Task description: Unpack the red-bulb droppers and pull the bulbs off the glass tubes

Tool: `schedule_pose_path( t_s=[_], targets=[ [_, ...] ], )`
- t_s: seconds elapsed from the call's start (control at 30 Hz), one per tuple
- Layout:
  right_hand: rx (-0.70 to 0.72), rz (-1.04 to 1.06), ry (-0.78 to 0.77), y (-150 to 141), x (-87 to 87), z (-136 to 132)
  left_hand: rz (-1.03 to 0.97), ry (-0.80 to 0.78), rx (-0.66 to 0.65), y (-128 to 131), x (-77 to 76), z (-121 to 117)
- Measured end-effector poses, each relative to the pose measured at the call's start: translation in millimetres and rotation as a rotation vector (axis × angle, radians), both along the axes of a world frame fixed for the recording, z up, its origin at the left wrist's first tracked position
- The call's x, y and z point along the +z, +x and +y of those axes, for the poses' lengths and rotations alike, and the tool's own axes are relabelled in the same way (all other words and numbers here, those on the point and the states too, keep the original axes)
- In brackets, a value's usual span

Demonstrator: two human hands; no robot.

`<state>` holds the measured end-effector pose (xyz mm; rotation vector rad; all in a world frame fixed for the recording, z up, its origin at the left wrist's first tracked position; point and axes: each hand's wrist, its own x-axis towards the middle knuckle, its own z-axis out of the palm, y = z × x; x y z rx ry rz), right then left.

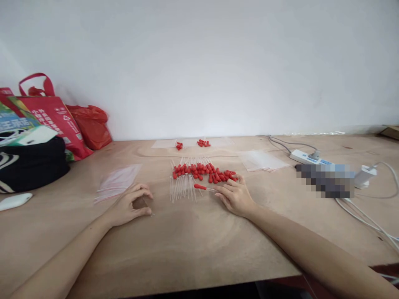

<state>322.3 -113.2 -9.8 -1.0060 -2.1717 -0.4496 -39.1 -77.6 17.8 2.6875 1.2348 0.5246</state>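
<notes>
My right hand (233, 196) pinches the clear stem of a dropper, and its red rubber bulb (200, 187) points left. Just beyond lies a pile of red rubber bulbs (201, 169), some fitted on clear tubes. Loose clear tubes (183, 189) are spread in front of the pile, roughly side by side. On the left, my left hand (135, 203) rests near the table with thumb and fingers curved around a thin clear tube; only a faint part and one end show by the thumb tip. Clear plastic bags (118, 180) are stacked beside that hand.
More clear bags (263, 160) lie right of the pile. Two bagged groups of red-bulbed droppers (203, 143) lie near the wall. A power strip (307, 158) with cables stands at right. Red bags (57, 120), a black pouch (34, 166) and a white device (15, 201) are at left.
</notes>
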Motion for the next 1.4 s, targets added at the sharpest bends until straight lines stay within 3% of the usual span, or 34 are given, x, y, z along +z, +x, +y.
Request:
schedule_pose_path(
  t_s=[0.1, 0.2, 0.33, 0.43, 0.6, 0.8, 0.97, 1.1, 1.23, 1.4],
  targets=[
    [-0.003, -0.009, -0.023, -1, -0.3, 1, 0.018, -0.162, 0.004, -3, 4.5, -3],
    [-0.005, -0.01, -0.038, -1, 0.1, 2, 0.032, -0.234, 0.12, -1, 7.8, -2],
    [0.005, -0.007, -0.046, -3, 1.1, 3, 0.02, -0.126, 0.408, 14, 8.9, 4],
    [0.004, -0.003, -0.047, -4, 1.5, 4, -0.036, -0.093, 0.533, 37, 9.0, 11],
    [-0.047, 0.012, -0.052, 0, 1.4, 4, -0.226, -0.238, 0.538, 78, 5.2, 20],
    [-0.08, 0.007, -0.094, 0, 0.2, 5, -0.344, -0.124, 0.54, 83, -10.5, 24],
    [-0.056, -0.005, -0.114, -5, 1.2, 5, -0.335, 0.14, 0.418, 83, -13.2, 19],
    [-0.03, 0.004, -0.102, -13, 2.1, 6, -0.218, 0.424, 0.084, 95, -8.4, 10],
    [0.018, 0.01, -0.069, -21, 1.3, 7, -0.108, 0.555, -0.204, 115, -6.5, 2],
    [0.081, -0.017, -0.002, -21, 0.8, 6, -0.077, 0.617, -0.22, 123, -6.9, -5]
  ],
)
